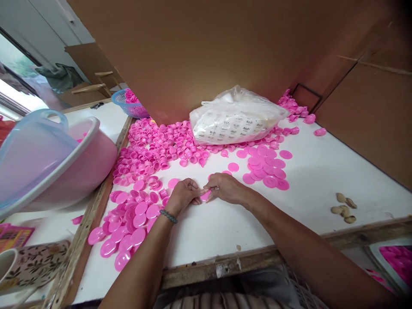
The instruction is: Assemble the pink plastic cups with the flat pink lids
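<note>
1. The fingers (pixel 197 192) of the left hand (pixel 183 198) and the right hand (pixel 225 189) meet at the middle of the white table (pixel 322 180). Both sets are pinched on a single pink disc (pixel 205 196), held low at the tabletop.
2. A beaded bracelet (pixel 168 216) circles the left wrist. Both forearms reach in over the near edge.
3. Just left of the hands, an overlapping spread of flat discs (pixel 128 219) runs out to the wooden side rail (pixel 96 206).
4. A smaller batch of discs (pixel 267 169) lies beyond the right hand, near it but apart.
5. Behind the hands, a heap of cup-shaped pink caps (pixel 161 150) banks up to the cardboard wall (pixel 225 43). A filled clear plastic bag (pixel 234 118) rests at the heap's right end.
6. A few nut shells (pixel 344 207) sit well to the right.
7. Past the side rail stands a pink basin (pixel 93 167) with a translucent blue tub (pixel 32 150) nested in it. A blue basket (pixel 128 105) sits farther back.
8. Bare white surface lies between the hands and the near wooden edge (pixel 225 262), and rightward toward the cardboard side panel (pixel 370 107).
</note>
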Available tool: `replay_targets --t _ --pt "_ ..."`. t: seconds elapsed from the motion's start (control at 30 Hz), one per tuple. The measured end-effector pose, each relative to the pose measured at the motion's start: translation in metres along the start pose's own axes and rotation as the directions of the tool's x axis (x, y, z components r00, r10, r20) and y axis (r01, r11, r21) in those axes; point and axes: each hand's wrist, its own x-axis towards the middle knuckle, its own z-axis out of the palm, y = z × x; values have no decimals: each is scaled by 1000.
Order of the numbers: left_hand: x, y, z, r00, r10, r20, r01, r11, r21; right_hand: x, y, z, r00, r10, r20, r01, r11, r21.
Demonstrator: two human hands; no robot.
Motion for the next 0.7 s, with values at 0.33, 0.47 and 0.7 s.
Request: replay_targets --t 0.33,0.47,0.7 --pt "-4 -3 4 997 61 -50 -59 998 27 0 8 -1 991 121 49 -130 935 330" --pt "-5 -4 4 997 73 -17 -73 997 -3 -4 4 -3 988 138 71 -153 932 328" --pt "-3 -2 7 999 24 25 -25 1000 17 3 -8 -8 957 253 142 -274 949 154"
